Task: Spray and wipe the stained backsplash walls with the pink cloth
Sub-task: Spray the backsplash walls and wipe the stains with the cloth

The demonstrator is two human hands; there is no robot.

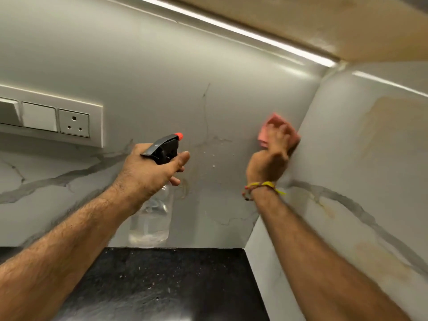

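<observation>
My left hand (150, 172) grips a clear spray bottle (152, 218) by its black trigger head, whose orange nozzle (178, 136) points at the back wall. My right hand (269, 158) presses a pink cloth (272, 125) against the back backsplash wall (208, 93), close to the corner with the right wall; the hand is blurred. Droplets and faint brownish streaks mark the back wall between my hands. The right wall (370, 158) carries yellow-brown stains along its grey veining.
A white switch and socket panel (58, 119) is mounted on the back wall at the left. A black speckled countertop (173, 281) lies below. A lit strip under the cabinet (243, 31) runs overhead.
</observation>
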